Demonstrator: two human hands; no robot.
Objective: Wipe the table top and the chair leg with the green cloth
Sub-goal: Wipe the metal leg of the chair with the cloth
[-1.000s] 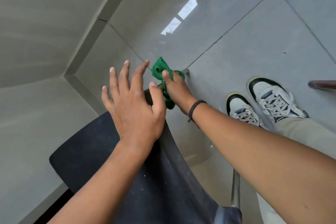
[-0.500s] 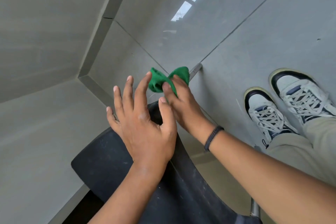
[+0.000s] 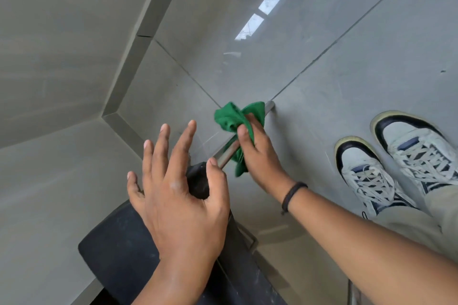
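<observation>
I look down over a black chair (image 3: 124, 250) onto a grey tiled floor. A green cloth (image 3: 233, 119) is wrapped around a shiny metal chair leg (image 3: 228, 152) that runs down to the floor. My right hand (image 3: 260, 156) grips the cloth against the leg, thumb on top. My left hand (image 3: 178, 195) rests on the chair's black edge with fingers spread, holding nothing. The lower tip of the leg (image 3: 270, 105) shows past the cloth. No table top is in view.
Two white and navy sneakers (image 3: 396, 163) stand on the floor at the right. A grey wall with a skirting strip (image 3: 128, 77) meets the floor at the left. Another metal chair leg (image 3: 352, 292) shows at the bottom right.
My right hand has slid the green cloth down the leg toward the floor, leaving bare metal above it. The view has shifted; my left hand stays on the chair.
</observation>
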